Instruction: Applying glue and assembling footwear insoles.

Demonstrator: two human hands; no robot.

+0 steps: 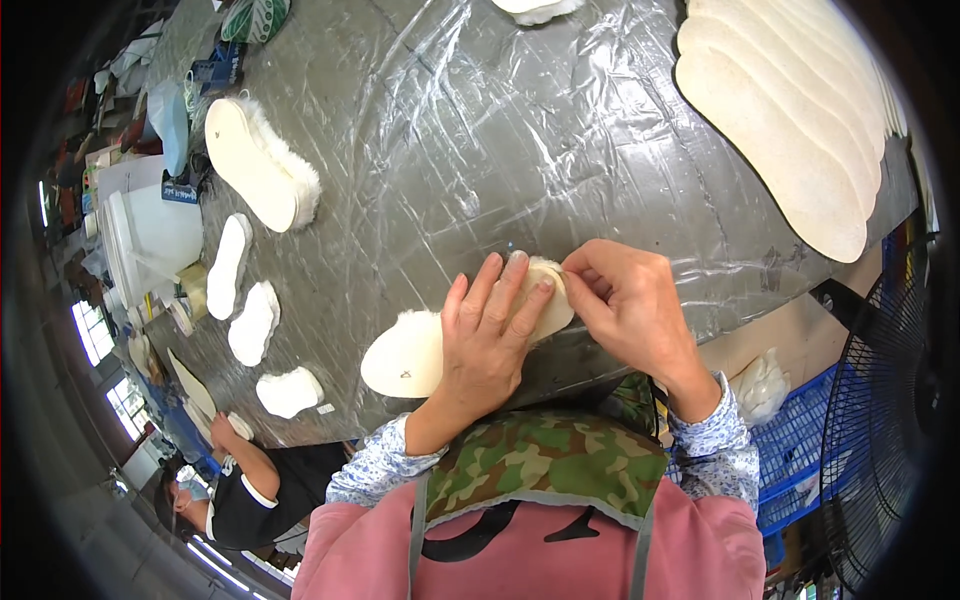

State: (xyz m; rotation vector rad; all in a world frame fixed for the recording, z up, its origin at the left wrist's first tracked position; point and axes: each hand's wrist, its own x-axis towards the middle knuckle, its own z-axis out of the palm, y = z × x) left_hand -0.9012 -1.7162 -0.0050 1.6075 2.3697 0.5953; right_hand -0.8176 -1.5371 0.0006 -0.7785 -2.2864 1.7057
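Observation:
A cream insole (402,358) with a fluffy edge lies on the grey plastic-covered table (480,180), close to its near side. Across its middle, my left hand (488,335) rests palm down with the fingers stretched out flat. My right hand (632,308) is closed at the insole's right end, thumb and forefinger pinching its rim. The middle of the insole is hidden under my left hand.
A stack of fluffy-edged insoles (245,160) lies at the left, with several white pieces (255,322) nearer. Fanned cream soles (770,120) cover the far right. A black fan (880,430) and blue crates (795,450) stand right; a co-worker (250,490) works at lower left.

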